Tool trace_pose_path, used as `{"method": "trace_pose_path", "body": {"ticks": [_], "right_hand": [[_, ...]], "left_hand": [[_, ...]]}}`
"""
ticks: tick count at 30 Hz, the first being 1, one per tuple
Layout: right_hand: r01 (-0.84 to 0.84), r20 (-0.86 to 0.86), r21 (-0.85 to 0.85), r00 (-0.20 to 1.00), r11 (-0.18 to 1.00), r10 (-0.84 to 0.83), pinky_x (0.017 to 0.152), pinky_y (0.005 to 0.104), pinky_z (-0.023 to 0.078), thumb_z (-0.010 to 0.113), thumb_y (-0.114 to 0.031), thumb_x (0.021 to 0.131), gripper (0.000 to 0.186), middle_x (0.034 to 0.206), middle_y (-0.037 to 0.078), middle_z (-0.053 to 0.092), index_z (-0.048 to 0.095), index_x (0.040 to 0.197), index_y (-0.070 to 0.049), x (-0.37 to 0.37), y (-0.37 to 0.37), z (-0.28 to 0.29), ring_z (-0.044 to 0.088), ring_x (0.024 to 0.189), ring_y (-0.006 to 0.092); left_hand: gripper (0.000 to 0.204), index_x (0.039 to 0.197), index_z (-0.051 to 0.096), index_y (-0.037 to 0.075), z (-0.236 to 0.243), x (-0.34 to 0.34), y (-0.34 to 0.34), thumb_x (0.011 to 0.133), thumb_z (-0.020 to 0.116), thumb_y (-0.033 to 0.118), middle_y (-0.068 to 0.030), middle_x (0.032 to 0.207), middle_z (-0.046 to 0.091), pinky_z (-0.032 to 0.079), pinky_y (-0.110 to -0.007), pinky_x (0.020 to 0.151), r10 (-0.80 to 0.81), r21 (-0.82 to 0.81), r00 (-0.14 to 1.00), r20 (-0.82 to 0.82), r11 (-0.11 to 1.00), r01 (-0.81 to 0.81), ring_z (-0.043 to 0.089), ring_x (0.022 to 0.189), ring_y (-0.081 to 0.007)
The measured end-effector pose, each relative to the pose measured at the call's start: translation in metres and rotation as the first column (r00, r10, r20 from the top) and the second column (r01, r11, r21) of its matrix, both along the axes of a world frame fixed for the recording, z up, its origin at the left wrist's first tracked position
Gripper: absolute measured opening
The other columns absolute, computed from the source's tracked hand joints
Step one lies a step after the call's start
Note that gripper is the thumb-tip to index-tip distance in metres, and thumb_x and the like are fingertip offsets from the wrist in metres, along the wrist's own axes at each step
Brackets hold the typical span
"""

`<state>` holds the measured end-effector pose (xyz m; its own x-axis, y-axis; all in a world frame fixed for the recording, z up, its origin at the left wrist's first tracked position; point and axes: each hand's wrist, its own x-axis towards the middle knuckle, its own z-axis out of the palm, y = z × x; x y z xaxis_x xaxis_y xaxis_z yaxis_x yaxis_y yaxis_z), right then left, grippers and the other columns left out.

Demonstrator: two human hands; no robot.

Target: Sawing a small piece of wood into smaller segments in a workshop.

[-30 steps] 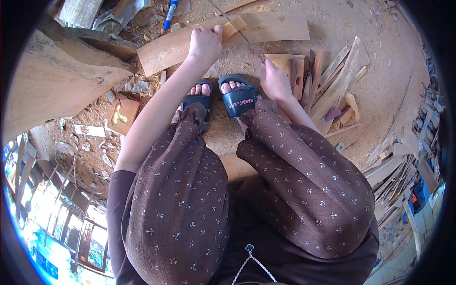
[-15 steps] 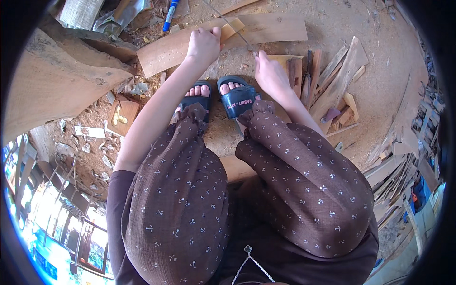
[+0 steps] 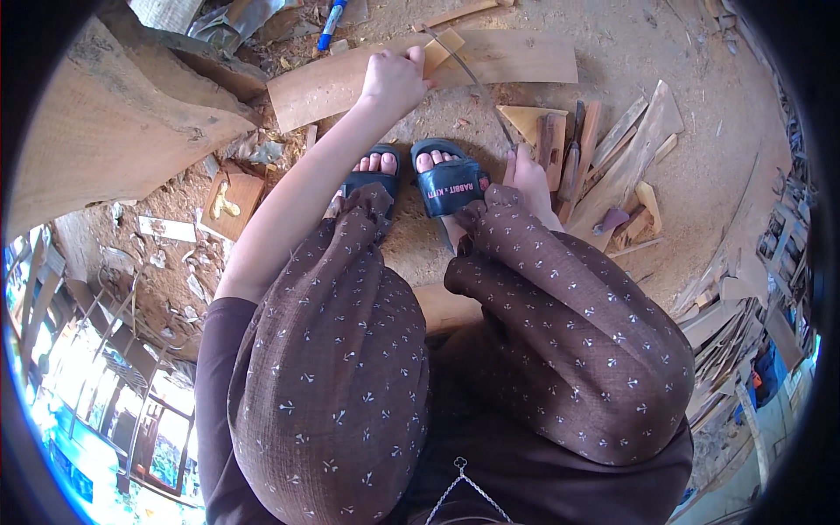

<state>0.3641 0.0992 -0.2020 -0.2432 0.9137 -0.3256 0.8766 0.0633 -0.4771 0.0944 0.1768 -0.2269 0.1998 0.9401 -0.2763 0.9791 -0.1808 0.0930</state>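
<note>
My left hand (image 3: pixel 394 85) is closed on a small light wood block (image 3: pixel 444 51), pressing it against a long curved wooden board (image 3: pixel 516 57) on the ground. Part of the block sticks out past my fingers. My right hand (image 3: pixel 528 179), near my right knee, grips the near end of a long thin metal file (image 3: pixel 479 85). The file slants away to the left, its far end beside the block and over the board. My fingers hide its handle end.
Right of my feet lie a yellowish wood piece (image 3: pixel 525 121), a dark-bladed chisel (image 3: pixel 572 157) and several wood offcuts (image 3: pixel 632 162). A large wood slab (image 3: pixel 114 131) stands at left near a brown block (image 3: pixel 234 203). A blue marker (image 3: pixel 332 24) lies beyond the board.
My right hand has drawn back toward my knee, pulling the file nearer across the block. My left hand keeps its hold. The whole view has shifted slightly.
</note>
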Motion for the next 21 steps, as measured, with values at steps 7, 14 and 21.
{"method": "trace_pose_path", "body": {"ticks": [7,14,21], "right_hand": [[-0.202,0.134,0.012,0.971,0.979,0.198,0.063,0.0558,0.047,0.044,-0.018,0.095,0.018,0.071,0.027,0.061,0.049,0.099,-0.002,0.013,0.044,0.018,0.061,0.070,0.0458],[-0.177,0.108,-0.080,0.977,0.981,0.185,0.066,0.0562,0.045,0.042,-0.019,0.097,0.023,0.076,0.031,0.060,0.049,0.102,0.003,-0.036,0.063,0.020,0.060,0.074,0.0484],[-0.195,0.065,0.012,0.979,0.981,0.194,0.062,0.0546,0.047,0.044,-0.017,0.096,0.021,0.073,0.029,0.061,0.048,0.101,0.002,-0.025,0.052,0.006,0.061,0.071,0.0466]], "left_hand": [[0.055,0.102,0.047,-0.003,-0.006,0.002,0.003,0.089,0.054,0.049,-0.0145,0.080,0.068,0.052,-0.037,0.068,0.022,-0.033,1.000,-0.002,0.999,-0.022,0.067,0.079,-0.0279],[0.053,0.101,0.048,-0.004,-0.005,0.002,0.002,0.090,0.053,0.048,-0.0138,0.078,0.068,0.052,-0.037,0.066,-0.013,-0.005,0.999,-0.052,1.000,0.013,0.068,0.077,-0.0279],[0.051,0.102,0.049,-0.003,-0.006,0.004,0.002,0.091,0.052,0.047,-0.0125,0.078,0.068,0.052,-0.037,0.066,-0.008,0.021,0.997,-0.073,1.000,0.009,0.068,0.077,-0.0279]]}}
